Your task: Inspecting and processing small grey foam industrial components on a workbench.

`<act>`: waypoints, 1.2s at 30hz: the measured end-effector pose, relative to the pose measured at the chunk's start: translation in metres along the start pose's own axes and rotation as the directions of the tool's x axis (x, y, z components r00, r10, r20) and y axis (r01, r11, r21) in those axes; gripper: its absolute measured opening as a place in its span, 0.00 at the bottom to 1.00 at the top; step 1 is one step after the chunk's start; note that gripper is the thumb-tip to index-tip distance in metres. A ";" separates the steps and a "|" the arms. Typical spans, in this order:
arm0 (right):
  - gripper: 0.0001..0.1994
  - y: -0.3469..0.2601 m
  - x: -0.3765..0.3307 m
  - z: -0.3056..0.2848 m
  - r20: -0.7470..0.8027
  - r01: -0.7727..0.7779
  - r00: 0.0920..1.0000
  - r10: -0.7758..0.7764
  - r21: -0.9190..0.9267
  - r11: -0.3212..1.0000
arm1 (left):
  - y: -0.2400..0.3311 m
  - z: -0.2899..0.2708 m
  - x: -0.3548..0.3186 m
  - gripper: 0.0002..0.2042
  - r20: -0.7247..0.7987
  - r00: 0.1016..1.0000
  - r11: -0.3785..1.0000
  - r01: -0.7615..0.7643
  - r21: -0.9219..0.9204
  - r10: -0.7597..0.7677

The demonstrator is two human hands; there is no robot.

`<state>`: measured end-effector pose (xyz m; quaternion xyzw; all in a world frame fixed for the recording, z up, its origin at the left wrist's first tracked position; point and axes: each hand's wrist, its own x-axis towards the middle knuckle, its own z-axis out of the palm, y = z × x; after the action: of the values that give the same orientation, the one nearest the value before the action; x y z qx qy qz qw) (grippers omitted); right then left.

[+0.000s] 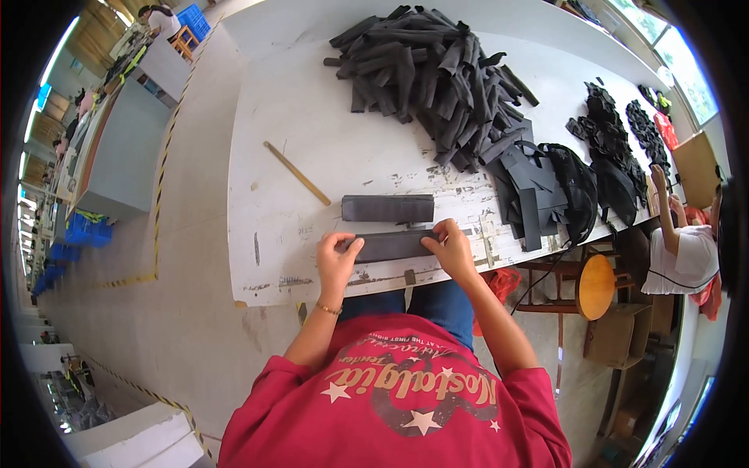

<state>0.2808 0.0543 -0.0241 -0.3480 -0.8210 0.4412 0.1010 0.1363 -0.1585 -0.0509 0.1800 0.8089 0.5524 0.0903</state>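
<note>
A dark grey folded strip (388, 246) lies flat near the front edge of the white table. My left hand (336, 257) pinches its left end between thumb and fingers. At the right end, the thumb and fingers of my right hand (451, 248) are closed on the same strip. Just beyond it lies another dark grey folded piece (388, 208), parallel to the first and touched by neither hand. What material they are made of I cannot tell.
A large heap of dark rolled pieces (437, 74) covers the table's far middle. Flat dark pieces (533, 187) and a black bag (573, 183) lie at right. A thin wooden stick (296, 172) rests at left. A wooden stool (595, 287) and a person (686, 253) are to the right.
</note>
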 end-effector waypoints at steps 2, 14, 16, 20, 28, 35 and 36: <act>0.19 -0.003 -0.002 -0.010 -0.043 0.120 0.992 -0.121 -0.028 0.992 | 0.018 -0.001 -0.006 0.13 -0.075 0.991 0.987 -0.103 0.124 0.113; 0.21 0.068 0.019 -0.136 -0.511 -0.302 0.849 -0.139 -0.683 0.665 | 0.153 0.064 0.163 0.06 -0.105 0.872 0.840 -0.490 -0.234 0.479; 0.24 0.088 0.019 -0.127 -0.429 -0.294 0.885 -0.182 -0.818 0.495 | 0.191 0.099 0.225 0.12 -0.012 0.911 0.850 -0.390 -0.354 0.413; 0.13 0.105 0.029 -0.120 -0.324 -0.161 0.869 -0.375 -0.900 0.405 | 0.228 0.164 0.308 0.26 0.025 0.923 0.922 -0.385 0.044 0.384; 0.06 0.087 0.017 -0.137 -0.271 0.076 0.881 -0.388 -0.729 0.681 | 0.194 0.185 0.285 0.15 0.336 0.911 0.971 -0.215 -0.106 0.239; 0.16 -0.018 0.018 -0.135 -0.265 0.014 0.964 -0.020 -0.027 1.000 | 0.162 0.130 0.166 0.07 0.572 0.817 0.384 0.505 -0.773 0.078; 0.17 -0.023 0.018 -0.127 -0.327 0.228 0.916 -0.232 -0.050 0.972 | 0.157 0.129 0.152 0.07 0.572 0.816 0.386 0.504 -0.772 0.079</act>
<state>0.3167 0.1409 0.0669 -0.3188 -0.8298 0.3573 0.2866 0.0710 0.0628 0.0550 0.1336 0.3397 0.8083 0.4619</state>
